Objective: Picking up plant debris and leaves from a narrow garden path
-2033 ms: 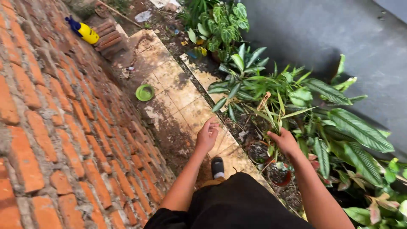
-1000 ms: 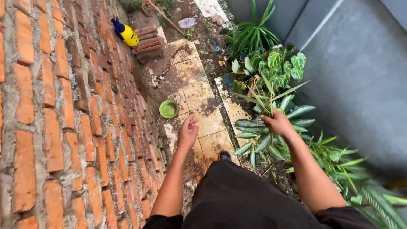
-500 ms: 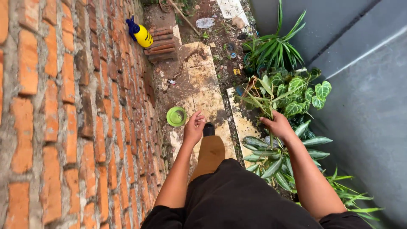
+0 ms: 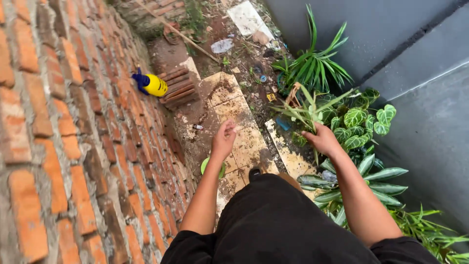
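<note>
Brick wall (image 4: 58,146): raw red brick with grey mortar, filling the whole side beyond the left hand; it and the grey wall (image 4: 420,98) opposite hem in a narrow strip, so everything lies in one line along it.

Paving (image 4: 249,142): pale, stained slabs running lengthwise away from the brick wall's foot, with bare soil and litter farther on.

Plants (image 4: 361,122): a bed between the paving and the grey wall. Nearest are broad strap leaves; next a clump of dark, white-veined leaves; farthest a spiky green tuft.

Right hand (image 4: 322,141): reaching into the bed, knuckles up, fingers curled down among long pale leaves (image 4: 312,110). Whether it grips a stem cannot be told. Those leaves fan up and away from the hand, long axis roughly along the strip.

Left hand (image 4: 223,139): hanging free over the paving, loosely half-closed, holding nothing visible; probably out for balance.

Bottle (image 4: 151,84): yellow with a blue top, lying on its side at the brick wall's foot, top towards the wall.

Dish (image 4: 211,168): small, green, on the paving under the left wrist, partly hidden.
</note>
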